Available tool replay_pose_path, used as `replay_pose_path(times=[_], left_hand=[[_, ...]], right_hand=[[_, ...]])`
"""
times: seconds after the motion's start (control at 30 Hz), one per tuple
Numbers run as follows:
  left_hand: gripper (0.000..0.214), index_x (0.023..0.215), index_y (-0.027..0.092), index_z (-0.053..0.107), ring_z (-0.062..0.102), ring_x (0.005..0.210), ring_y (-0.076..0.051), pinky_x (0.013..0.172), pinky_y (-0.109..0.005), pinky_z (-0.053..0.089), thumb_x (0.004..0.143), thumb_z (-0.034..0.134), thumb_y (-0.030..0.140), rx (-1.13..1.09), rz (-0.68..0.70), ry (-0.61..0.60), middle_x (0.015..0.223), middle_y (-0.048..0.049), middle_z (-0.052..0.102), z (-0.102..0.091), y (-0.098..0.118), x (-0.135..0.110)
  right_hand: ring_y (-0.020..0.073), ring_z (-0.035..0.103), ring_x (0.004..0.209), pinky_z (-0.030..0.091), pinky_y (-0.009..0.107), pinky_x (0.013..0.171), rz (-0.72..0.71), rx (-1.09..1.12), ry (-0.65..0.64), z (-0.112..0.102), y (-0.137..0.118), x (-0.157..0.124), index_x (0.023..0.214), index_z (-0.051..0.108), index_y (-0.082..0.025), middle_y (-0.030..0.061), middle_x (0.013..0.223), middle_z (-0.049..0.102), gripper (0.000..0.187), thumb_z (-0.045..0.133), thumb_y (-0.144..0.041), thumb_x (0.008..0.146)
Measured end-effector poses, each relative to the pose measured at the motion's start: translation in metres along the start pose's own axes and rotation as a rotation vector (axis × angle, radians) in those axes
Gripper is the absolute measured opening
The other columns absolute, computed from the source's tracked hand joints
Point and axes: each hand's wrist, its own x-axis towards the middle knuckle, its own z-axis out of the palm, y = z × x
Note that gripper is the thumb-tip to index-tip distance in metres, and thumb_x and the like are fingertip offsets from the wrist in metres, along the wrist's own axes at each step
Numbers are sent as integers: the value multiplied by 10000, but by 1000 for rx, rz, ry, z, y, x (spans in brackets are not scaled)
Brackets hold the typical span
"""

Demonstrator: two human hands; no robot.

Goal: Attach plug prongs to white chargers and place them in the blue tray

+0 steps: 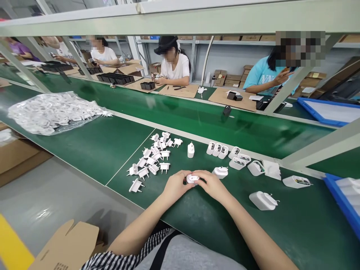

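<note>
Between my two hands sits a white plug adapter point(192, 179), its end facing up toward me. My left hand point(174, 184) grips its left side, and the fingers of my right hand point(212, 183) close on its right side. To the left lies a loose group of white plug caps with pins point(152, 160). Just beyond my right hand is a white adapter with a cap fitted point(221, 172), and another adapter point(191, 150) stands farther back. Open white housings point(239, 162) with parts inside stand to the right. A larger capped adapter point(263, 201) lies nearer me.
A clear bag full of white parts point(56, 112) rests on the green bench point(112, 150) at the left. Blue trays point(343, 202) sit at the right edge. A metal frame point(306, 138) rises at the right. Several co-workers sit across the bench. A cardboard box point(67, 243) is below.
</note>
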Motion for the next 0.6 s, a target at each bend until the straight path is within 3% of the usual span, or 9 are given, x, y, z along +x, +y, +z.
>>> replay_pose_path(times=[0.17, 0.33, 0.5, 0.6], left_hand=[[366, 1052, 164, 480, 531, 851, -167, 721, -248, 406, 715, 471, 307, 216, 59, -5, 995, -55, 558, 6, 6, 0], [340, 965, 139, 539, 562, 750, -224, 622, -277, 407, 724, 446, 360, 446, 134, -255, 834, -88, 605, -15, 22, 9], [270, 769, 126, 610, 568, 693, -232, 535, -248, 387, 637, 552, 354, 583, 49, -491, 715, -90, 616, -28, 46, 30], [277, 773, 107, 608, 566, 702, -233, 529, -245, 385, 611, 583, 330, 686, 40, -569, 738, -104, 609, -31, 57, 38]], right_hand=[[140, 547, 810, 413, 261, 705, 96, -1, -109, -8, 0, 2, 924, 540, -240, -9, 929, 602, 220, 433, -227, 731], [177, 563, 755, 403, 260, 625, 223, -135, -230, -18, -12, 7, 939, 559, -221, 25, 884, 623, 248, 459, -242, 714], [177, 567, 687, 374, 231, 542, 275, -250, -297, -19, -19, 11, 861, 593, -189, 46, 773, 637, 196, 478, -225, 706], [182, 566, 699, 367, 230, 548, 285, -274, -299, -15, -17, 13, 828, 600, -185, 50, 755, 636, 175, 496, -236, 698]])
